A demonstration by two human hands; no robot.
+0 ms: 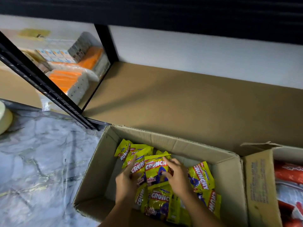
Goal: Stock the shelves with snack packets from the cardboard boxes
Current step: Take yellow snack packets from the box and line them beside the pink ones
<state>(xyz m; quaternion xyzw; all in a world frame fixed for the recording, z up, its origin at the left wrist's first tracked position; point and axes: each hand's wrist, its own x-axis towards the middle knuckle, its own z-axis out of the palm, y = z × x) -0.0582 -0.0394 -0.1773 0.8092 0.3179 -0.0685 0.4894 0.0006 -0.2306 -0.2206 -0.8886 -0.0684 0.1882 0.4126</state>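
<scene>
An open cardboard box stands on the floor in front of the shelf, with several yellow "Crunchy" snack packets lying loose in it. Both hands reach into the box. My left hand and my right hand grip a small stack of the yellow packets from either side, fingers curled round its edges. The brown shelf board behind the box is bare.
A second cardboard box with red packets stands at the right. Black shelf posts rise at the left, with orange and white packs on the neighbouring shelf. Marble floor lies to the left, with a pale round object at its edge.
</scene>
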